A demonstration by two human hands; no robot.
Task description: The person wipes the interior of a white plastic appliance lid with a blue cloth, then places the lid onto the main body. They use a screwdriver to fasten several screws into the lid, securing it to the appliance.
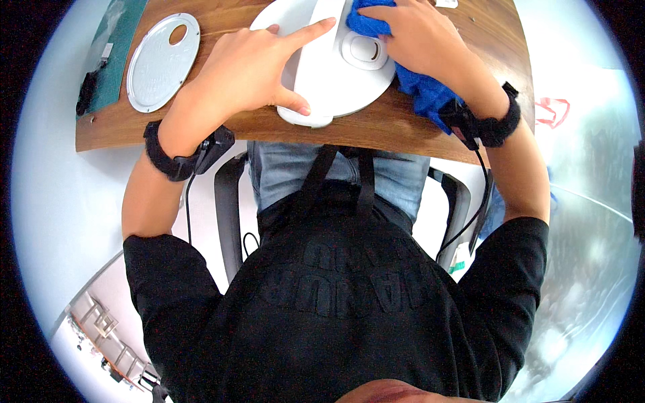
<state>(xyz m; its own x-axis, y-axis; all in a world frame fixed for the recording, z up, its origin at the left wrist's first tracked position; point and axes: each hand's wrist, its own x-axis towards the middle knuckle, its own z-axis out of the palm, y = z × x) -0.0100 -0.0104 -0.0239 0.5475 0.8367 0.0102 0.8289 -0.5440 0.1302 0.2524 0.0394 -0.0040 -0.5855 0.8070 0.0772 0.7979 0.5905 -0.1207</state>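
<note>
A white round appliance (356, 91) with a raised bar across it and a small round button-like part (365, 51) lies on the wooden table in front of me. My left hand (252, 67) rests over its left side, thumb and forefinger spread apart along the raised bar. My right hand (426, 40) presses a blue cloth (369, 19) onto the upper part of the appliance, beside the round part. More of the blue cloth hangs down under my right wrist onto the table. The upper edge of the appliance is cut off by the picture.
A flat oval grey-white plate (163, 64) with a round hole lies on the table (228, 127) to the left. A dark green mat (127, 64) covers the table's left end, with a small black object (86, 93) at its edge. Cables hang from black bands on both wrists.
</note>
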